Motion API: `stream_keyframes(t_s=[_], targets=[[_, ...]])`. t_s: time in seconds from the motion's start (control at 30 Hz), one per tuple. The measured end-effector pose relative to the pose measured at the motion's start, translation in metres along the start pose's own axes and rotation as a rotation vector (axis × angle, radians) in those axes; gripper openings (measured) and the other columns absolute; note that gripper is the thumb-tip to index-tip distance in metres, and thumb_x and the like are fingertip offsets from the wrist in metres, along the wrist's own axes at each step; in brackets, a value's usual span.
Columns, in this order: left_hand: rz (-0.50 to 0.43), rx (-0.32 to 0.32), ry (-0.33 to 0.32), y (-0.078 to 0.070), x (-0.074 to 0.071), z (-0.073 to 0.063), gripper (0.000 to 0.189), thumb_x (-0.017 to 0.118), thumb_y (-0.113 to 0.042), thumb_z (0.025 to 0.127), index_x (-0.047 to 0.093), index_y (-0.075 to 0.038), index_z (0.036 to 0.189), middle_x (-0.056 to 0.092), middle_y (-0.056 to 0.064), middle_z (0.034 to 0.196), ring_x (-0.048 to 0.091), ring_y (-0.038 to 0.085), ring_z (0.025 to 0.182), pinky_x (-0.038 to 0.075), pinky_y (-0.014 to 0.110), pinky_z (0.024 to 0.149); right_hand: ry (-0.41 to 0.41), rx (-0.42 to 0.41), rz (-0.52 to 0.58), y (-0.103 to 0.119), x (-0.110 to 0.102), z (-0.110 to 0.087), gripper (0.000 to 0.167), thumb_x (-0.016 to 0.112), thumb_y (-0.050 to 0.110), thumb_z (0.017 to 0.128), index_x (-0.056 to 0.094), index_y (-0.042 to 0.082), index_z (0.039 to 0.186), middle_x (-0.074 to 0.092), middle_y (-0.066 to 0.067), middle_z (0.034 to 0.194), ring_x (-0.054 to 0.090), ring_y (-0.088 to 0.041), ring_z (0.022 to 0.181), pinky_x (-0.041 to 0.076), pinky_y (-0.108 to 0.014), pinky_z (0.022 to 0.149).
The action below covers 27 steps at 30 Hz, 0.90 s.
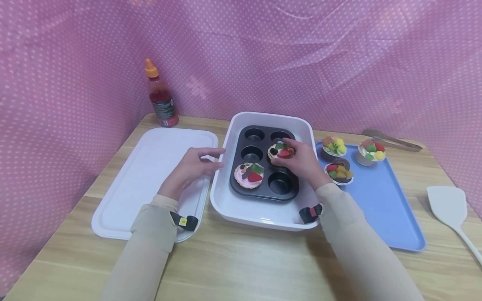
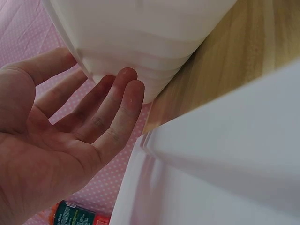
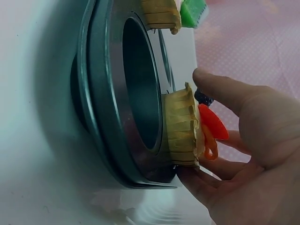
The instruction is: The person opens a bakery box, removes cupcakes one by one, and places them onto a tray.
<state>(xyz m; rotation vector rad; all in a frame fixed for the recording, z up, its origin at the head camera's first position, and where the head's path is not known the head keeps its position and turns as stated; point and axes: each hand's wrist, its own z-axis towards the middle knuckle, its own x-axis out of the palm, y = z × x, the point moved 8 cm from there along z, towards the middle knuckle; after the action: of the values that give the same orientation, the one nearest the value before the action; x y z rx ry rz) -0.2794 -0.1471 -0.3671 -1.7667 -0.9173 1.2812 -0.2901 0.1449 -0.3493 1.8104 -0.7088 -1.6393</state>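
My right hand (image 1: 301,161) is around a cupcake (image 1: 280,153) topped with strawberry pieces, its thumb and fingers on opposite sides. That cupcake, in a pleated tan cup (image 3: 180,129), sits in the middle right well of the dark muffin tin (image 1: 259,197). In the front left well is a cupcake with pink cream (image 1: 248,175). The tin lies inside a deep white tub (image 1: 241,211). My left hand (image 1: 196,167) is at the tub's left rim, fingers extended and holding nothing; in the left wrist view its fingertips (image 2: 133,91) are by the tub's outer wall.
On the right, a blue tray (image 1: 380,209) carries a yellow-topped cupcake (image 1: 333,147), a chocolate-topped one (image 1: 339,172) and another (image 1: 370,151). Tongs (image 1: 391,140) lie behind it, a white spatula (image 1: 448,205) beside it. At left are a white board (image 1: 150,179) and a sauce bottle (image 1: 162,100).
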Motion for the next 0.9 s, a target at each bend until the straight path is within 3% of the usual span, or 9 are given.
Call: stream_keyframes(t_s=[0.53,0.9], targets=[[-0.006,0.009,0.003,0.0014,-0.0001,0.0017,0.05,0.078,-0.018,0.088,0.066,-0.025,0.136,0.064,0.006,0.133,0.068,0.023,0.108,0.054,0.037,0.096,0.003,-0.013,-0.062,0.0003,0.0004,0.0019,0.081,0.082,0.023,0.085,0.041,0.013,0.154,0.049,-0.018,0.152,0.048,-0.037,0.138,0.04,-0.053,0.115],[0.005,-0.009,0.003,0.0021,-0.0003,0.0009,0.049,0.078,-0.021,0.088,0.065,-0.027,0.136,0.063,0.004,0.135,0.067,0.024,0.112,0.05,0.042,0.103,-0.02,-0.023,-0.071,0.0,-0.0011,0.0008,0.073,0.079,0.025,0.089,0.045,0.013,0.152,0.053,-0.018,0.147,0.053,-0.036,0.131,0.043,-0.053,0.113]])
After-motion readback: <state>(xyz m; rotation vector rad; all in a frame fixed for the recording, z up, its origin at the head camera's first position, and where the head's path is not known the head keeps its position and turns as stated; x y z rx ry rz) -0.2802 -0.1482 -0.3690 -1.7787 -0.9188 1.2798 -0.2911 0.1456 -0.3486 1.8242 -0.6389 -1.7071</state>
